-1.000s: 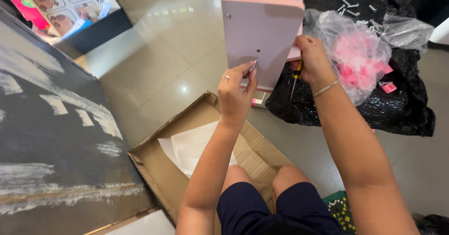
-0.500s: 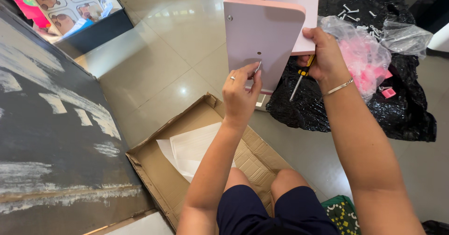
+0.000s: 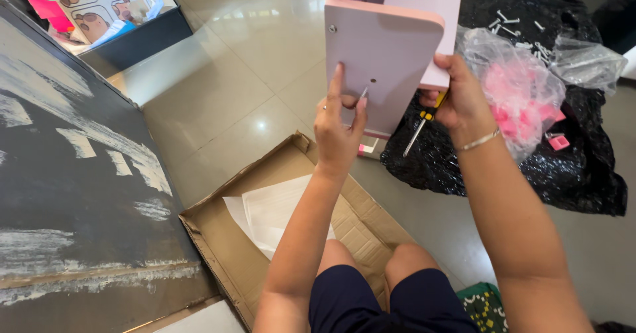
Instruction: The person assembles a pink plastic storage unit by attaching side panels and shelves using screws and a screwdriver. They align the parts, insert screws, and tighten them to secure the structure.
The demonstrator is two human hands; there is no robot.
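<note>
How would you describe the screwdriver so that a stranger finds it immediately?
Start at the upright pale pink panel in the top middle. The right hand grips its right edge, and the screwdriver hangs from that hand over the black sheet. It alone has a yellow and black handle with a thin metal shaft, unlike the loose screws farther back.

Bare arms; a thin bracelet point(image 3: 478, 140) on the right wrist, a ring point(image 3: 324, 107) on the left hand point(image 3: 339, 134), dark navy shorts point(image 3: 397, 303).

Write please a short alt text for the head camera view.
A seated person's left hand holds a screw at a pink panel, while the right hand grips the panel's edge and a screwdriver. Flattened cardboard lies below.
</note>
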